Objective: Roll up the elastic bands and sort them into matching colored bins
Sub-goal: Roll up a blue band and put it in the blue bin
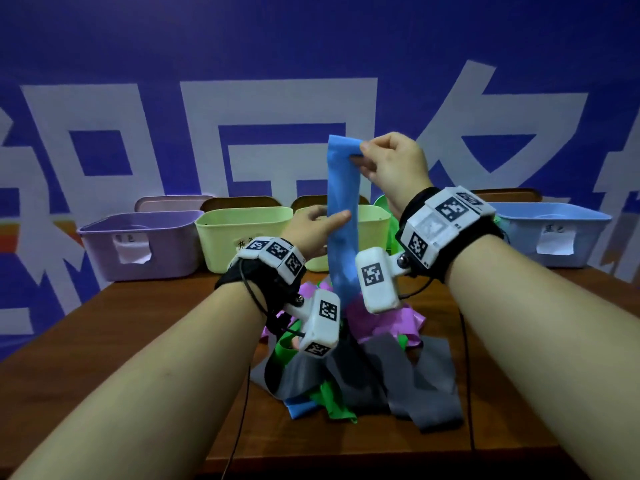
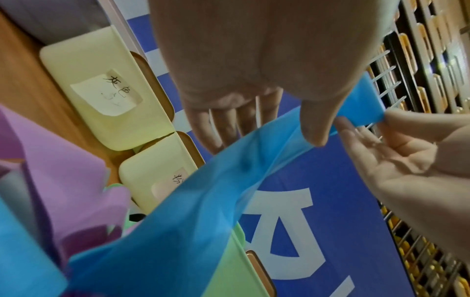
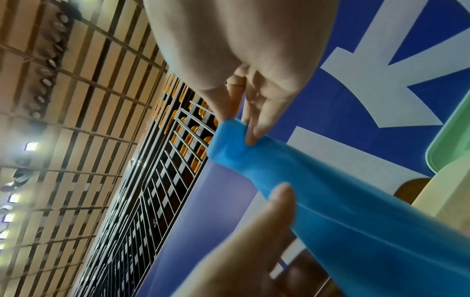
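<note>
The right hand (image 1: 391, 164) pinches the top end of the blue band (image 1: 342, 216), held upright over the pile (image 1: 353, 368) on the worktop (image 1: 138, 327); the left hand (image 1: 311, 230) pinches it lower down, thumb in front. To roll well, I'd keep it taut and flat, starting tightly from the top edge. The yellow bin (image 2: 101, 90) has a note reading "灰色"; the other notes are unreadable.

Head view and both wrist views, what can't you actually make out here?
- Bin contents: in the head view, the walls of the purple bin and blue bin hide their insides.
- Green bin: mostly behind the right hand and blue band.
- Band's lower end: lost in the pile, behind the wrist cameras.
- Blue bin's label: too small to read.
- Left hand: its fingers are behind the band.
</note>
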`<control>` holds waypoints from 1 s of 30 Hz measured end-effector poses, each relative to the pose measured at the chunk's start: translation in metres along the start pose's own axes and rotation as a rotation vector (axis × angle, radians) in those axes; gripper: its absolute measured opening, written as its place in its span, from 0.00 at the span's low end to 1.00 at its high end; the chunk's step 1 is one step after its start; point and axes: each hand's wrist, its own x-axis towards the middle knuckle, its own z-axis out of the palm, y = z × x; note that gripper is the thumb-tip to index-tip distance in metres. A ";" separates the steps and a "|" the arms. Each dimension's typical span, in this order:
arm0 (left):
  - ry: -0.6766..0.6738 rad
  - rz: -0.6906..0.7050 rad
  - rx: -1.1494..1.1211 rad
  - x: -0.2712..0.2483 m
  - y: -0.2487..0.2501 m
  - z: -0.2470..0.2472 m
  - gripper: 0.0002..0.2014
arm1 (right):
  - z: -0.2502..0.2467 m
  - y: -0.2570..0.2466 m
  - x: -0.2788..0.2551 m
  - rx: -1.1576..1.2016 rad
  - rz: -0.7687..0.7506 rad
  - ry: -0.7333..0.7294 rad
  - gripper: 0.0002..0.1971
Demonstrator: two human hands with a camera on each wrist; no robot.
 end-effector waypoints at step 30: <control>-0.045 0.000 0.412 -0.012 -0.011 -0.061 0.16 | 0.001 -0.011 0.021 0.035 0.017 0.209 0.07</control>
